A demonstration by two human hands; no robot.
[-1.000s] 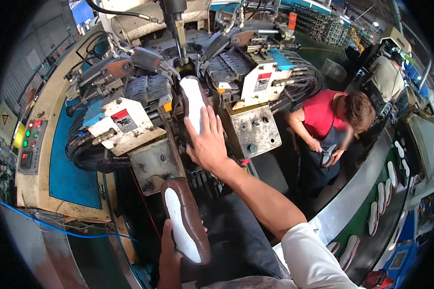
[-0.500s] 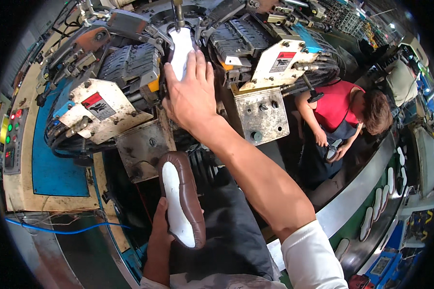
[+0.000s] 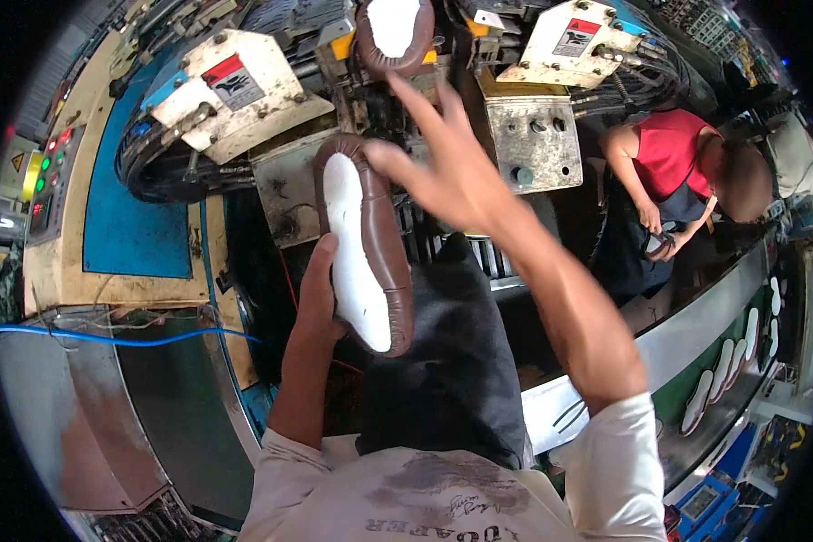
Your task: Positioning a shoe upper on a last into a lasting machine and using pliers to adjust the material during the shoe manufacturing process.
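My left hand (image 3: 317, 282) is closed on a brown leather shoe upper (image 3: 391, 257) on its last, its white insole side facing up. Slightly blurred by motion, my right hand (image 3: 452, 167) has its fingers spread and holds nothing. Its thumb side is close to the end of the held shoe upper; whether they touch I cannot tell. Beyond the right fingertips, a second brown shoe upper (image 3: 397, 61) with a white insole sits in the machine, cut off by the top of the view.
Machine plates with warning labels, a left one (image 3: 244, 95) and a right one (image 3: 574, 45), flank the second upper. A control panel (image 3: 52, 181) stands far left. A co-worker in red (image 3: 673, 158) handles a shoe beside a conveyor (image 3: 668, 397) carrying several soles. A blue hose (image 3: 117, 340) crosses lower left.
My right hand has come off the upper in the machine and drawn back toward the held one. My left hand has lifted its shoe upper toward the machine. The view has tilted down.
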